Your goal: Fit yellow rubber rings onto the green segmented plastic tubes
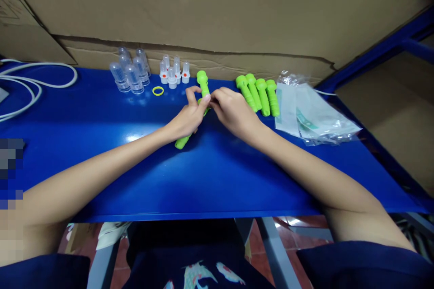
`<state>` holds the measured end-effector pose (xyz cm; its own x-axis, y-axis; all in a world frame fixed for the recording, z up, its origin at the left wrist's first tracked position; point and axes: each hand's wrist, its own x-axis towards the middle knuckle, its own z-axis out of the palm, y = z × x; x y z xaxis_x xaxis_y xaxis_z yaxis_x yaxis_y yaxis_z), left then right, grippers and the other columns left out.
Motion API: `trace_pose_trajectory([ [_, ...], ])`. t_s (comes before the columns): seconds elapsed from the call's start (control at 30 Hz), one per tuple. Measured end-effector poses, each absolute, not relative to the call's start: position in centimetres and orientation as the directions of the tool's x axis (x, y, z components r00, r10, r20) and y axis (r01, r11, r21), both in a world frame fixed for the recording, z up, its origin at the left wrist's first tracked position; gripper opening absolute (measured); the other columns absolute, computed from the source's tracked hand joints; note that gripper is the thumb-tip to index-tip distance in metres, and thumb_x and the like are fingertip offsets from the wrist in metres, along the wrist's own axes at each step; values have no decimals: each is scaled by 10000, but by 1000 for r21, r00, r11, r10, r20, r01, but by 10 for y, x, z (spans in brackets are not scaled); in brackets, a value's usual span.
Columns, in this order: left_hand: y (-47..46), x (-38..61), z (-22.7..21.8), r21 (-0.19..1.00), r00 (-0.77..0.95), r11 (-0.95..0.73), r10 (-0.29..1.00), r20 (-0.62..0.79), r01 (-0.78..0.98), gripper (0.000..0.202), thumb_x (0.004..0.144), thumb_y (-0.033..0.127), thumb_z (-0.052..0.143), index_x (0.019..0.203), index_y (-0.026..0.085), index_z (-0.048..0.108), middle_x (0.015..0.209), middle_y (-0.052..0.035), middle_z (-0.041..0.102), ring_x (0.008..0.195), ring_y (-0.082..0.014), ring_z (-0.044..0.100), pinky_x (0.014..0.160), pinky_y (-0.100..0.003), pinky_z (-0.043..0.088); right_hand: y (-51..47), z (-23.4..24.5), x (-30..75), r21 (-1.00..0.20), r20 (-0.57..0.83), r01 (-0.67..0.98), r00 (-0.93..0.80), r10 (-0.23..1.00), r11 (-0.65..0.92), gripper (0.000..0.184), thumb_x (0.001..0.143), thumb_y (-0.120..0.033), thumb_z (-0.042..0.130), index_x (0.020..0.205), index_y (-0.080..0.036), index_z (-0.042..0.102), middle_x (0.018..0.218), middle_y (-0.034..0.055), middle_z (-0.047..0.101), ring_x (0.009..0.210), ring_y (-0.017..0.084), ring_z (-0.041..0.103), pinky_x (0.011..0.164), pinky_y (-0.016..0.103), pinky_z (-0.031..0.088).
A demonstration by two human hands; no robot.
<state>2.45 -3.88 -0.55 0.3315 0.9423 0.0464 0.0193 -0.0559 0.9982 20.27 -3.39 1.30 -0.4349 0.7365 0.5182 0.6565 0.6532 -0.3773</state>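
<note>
My left hand (190, 117) is wrapped around a bright green flashlight body (182, 142), which is tilted with its lower end sticking out below my palm. At its upper end, the fingertips of my right hand (232, 107) are pinched close against my left thumb. Whatever sits between the right fingertips is hidden. Just behind my left hand, another green flashlight body (202, 80) is on the blue table. A yellow ring (158, 91) lies flat to the left of my hands. Several more green flashlight bodies (262, 95) lie side by side beyond my right hand.
Clear plastic tubes (134, 79) stand at the back left, beside small white-based clear bulb pieces (172, 79). Plastic bags with printed paper (312, 113) lie at the right. A white cable (37, 83) loops at the far left. Cardboard (203, 9) walls the table's back.
</note>
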Motion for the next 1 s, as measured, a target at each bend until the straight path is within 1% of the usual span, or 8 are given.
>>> trace_pose_trajectory([
  [0.1,-44,27,3,996,336,-88,939,74,28,434,1008,552,584,1251,250,390,700,35,557,508,-135,513,534,-229,369,-44,12,202,-324,461,737,-424,779,593,203,1041,-286,514,865,-214,584,835,113,607,746,273,599,752,468,528],
  [0.2,-47,28,9,994,336,-107,937,97,13,373,1023,478,581,1240,241,391,757,10,577,631,-170,606,620,-245,433,-51,11,198,-349,429,760,-391,814,549,190,1032,-241,502,866,-195,579,841,137,617,711,277,613,710,453,513],
  [0.33,-48,28,11,994,299,-102,950,89,29,368,1024,472,588,1231,231,403,773,-3,571,716,-202,657,681,-266,457,-47,10,194,-407,440,743,-350,827,531,235,983,-293,621,775,-205,560,774,109,619,693,258,624,717,423,509],
  [0.47,-49,29,13,997,294,-81,953,74,12,459,982,514,652,1239,223,407,813,-26,605,811,-240,703,735,-290,483,-43,9,189,-308,525,784,-333,783,540,188,938,-239,630,758,-202,592,767,100,663,664,221,598,640,359,457],
  [0.53,-50,29,13,989,298,-122,950,92,85,491,1004,559,590,1282,210,386,859,-49,643,860,-254,720,798,-322,515,-45,12,185,-263,511,828,-316,799,495,159,918,-195,620,760,-188,617,785,110,690,657,215,601,619,343,421],
  [0.7,-50,30,10,923,321,-237,937,135,303,555,1075,612,326,1389,155,321,1007,-124,711,978,-273,751,975,-425,538,-53,31,175,-206,336,896,-314,888,394,186,903,-91,548,753,-148,643,796,127,725,686,211,646,629,310,364],
  [0.87,-50,31,10,894,365,-279,920,145,349,563,1081,606,287,1413,152,306,1042,-137,735,1022,-283,756,975,-442,547,-59,41,176,-162,258,911,-332,907,379,168,837,-44,546,733,-147,628,754,124,717,665,211,650,585,300,298],
  [1.0,-50,29,12,903,367,-267,920,135,338,544,1068,630,315,1378,183,336,977,-100,718,928,-268,754,938,-422,549,-55,38,179,-170,298,890,-363,883,423,142,836,-56,557,747,-153,611,755,114,709,648,206,632,597,306,311],
])
